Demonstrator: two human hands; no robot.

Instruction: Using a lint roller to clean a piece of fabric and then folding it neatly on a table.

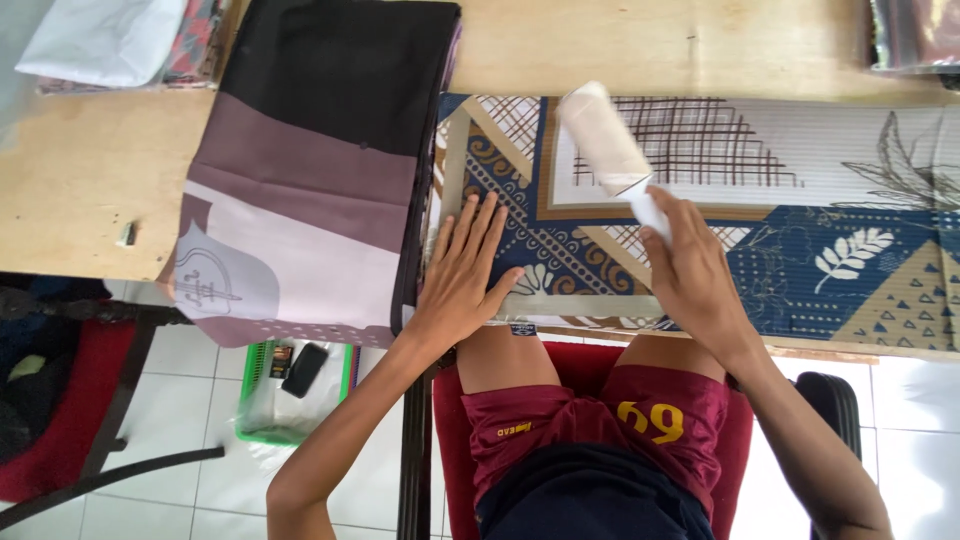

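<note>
A patterned cloth in blue, white and tan lies spread along the wooden table. My left hand rests flat on its left end, fingers spread and pointing away from me. My right hand grips the white handle of a lint roller, whose pale roll lies tilted on the cloth, pointing up and to the left. A folded cloth in black, mauve and pale grey lies to the left, just beside my left hand.
Folded fabrics sit at the table's far left corner and far right corner. Below the table edge a green basket stands on the white tiled floor. I sit on a red chair. A small object lies near the table's left edge.
</note>
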